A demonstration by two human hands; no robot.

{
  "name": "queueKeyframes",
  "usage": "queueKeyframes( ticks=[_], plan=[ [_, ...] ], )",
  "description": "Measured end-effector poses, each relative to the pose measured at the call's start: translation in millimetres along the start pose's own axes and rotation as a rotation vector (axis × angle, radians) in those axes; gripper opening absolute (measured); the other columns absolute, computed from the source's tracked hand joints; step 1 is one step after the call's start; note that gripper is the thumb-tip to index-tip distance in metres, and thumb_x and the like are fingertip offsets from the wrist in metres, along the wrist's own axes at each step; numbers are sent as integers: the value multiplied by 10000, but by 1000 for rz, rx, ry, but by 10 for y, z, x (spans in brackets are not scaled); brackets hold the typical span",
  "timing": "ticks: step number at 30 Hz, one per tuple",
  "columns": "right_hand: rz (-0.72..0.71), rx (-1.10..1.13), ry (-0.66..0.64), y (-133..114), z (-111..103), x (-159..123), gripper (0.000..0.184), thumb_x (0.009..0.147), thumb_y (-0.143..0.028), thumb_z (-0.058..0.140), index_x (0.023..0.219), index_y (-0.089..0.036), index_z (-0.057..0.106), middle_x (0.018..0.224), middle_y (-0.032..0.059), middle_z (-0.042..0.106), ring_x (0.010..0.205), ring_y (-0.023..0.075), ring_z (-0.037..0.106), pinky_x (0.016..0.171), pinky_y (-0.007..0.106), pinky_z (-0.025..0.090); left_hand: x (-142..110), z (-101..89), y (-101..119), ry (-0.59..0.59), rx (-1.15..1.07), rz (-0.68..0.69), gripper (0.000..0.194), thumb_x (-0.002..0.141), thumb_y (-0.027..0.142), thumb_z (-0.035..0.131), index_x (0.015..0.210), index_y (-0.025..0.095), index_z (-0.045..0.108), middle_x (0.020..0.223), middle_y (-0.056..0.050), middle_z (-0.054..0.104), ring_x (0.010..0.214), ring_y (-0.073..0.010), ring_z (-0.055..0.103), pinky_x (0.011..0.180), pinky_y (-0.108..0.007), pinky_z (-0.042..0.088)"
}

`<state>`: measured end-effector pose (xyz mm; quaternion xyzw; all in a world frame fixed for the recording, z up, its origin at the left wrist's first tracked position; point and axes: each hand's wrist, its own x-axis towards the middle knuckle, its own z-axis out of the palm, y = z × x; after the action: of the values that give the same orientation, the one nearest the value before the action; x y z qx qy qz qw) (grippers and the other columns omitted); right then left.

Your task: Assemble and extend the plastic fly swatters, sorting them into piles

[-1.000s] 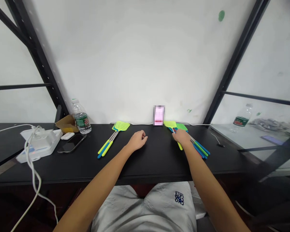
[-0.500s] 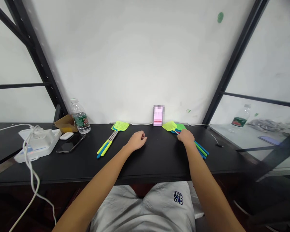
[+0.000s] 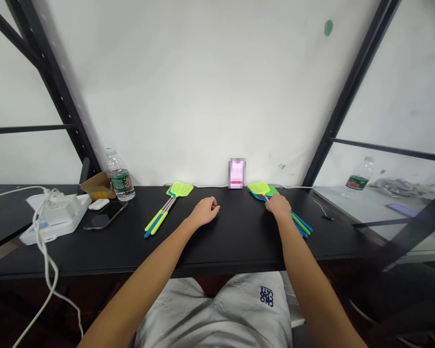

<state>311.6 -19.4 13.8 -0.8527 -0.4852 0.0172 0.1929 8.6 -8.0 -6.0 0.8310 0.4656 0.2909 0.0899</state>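
My right hand (image 3: 278,207) is closed around the shaft of a yellow-green fly swatter (image 3: 258,188), whose head points toward the wall. Beneath it lie other swatters with green and blue heads (image 3: 272,190); their blue and green handles (image 3: 301,224) stick out past my hand toward me. My left hand (image 3: 205,211) rests on the black table with its fingers curled in and nothing visible in them. To its left a second pile of fly swatters (image 3: 180,189) lies fanned, with yellow and blue handles (image 3: 155,223).
At the left are a water bottle (image 3: 120,178), a cardboard box (image 3: 97,186), a white case (image 3: 98,204), a phone (image 3: 107,216) and a white power strip with cables (image 3: 60,212). A blurred-out phone-like screen (image 3: 237,173) leans against the wall. A thin cable (image 3: 326,217) lies right.
The yellow-green swatter's head has shifted slightly right, turning over the green and blue heads. My left hand has stayed in place.
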Motion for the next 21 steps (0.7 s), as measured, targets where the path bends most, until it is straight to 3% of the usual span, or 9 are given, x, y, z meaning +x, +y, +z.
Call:
queueKeyframes(
  ticks=[8, 11, 16, 21],
  plan=[
    [33, 4, -41, -33, -53, -33, 345, 794, -283, 645, 1102, -127, 643, 1047, 215, 638, 1011, 301, 644, 827, 382, 492, -5, -22, 30, -7, 4, 1, 133, 868, 315, 522, 831, 195, 568, 863, -50, 646, 789, -172, 603, 718, -283, 444],
    [17, 12, 8, -63, -64, -54, 319, 809, -268, 619, 1087, -114, 644, 1071, 216, 632, 1026, 299, 635, 836, 363, 482, -4, -57, 38, 30, 91, -31, 132, 867, 310, 516, 877, 189, 569, 897, -67, 641, 837, -192, 597, 740, -300, 444],
    [-121, 18, 140, -231, -34, -178, 253, 883, -267, 505, 1025, -105, 637, 1036, 195, 631, 1002, 286, 626, 823, 341, 458, 9, -196, -42, 206, 426, -288, 200, 852, 303, 516, 977, 156, 569, 1022, -163, 613, 1011, -317, 548, 854, -433, 413],
    [-366, 10, 179, -430, 90, -333, 201, 904, -246, 455, 916, -153, 634, 956, 128, 641, 925, 221, 609, 772, 285, 415, -29, -371, -269, 322, 543, -563, 304, 814, 230, 534, 1089, 104, 553, 1147, -239, 536, 1108, -394, 471, 878, -514, 362]
  ],
)
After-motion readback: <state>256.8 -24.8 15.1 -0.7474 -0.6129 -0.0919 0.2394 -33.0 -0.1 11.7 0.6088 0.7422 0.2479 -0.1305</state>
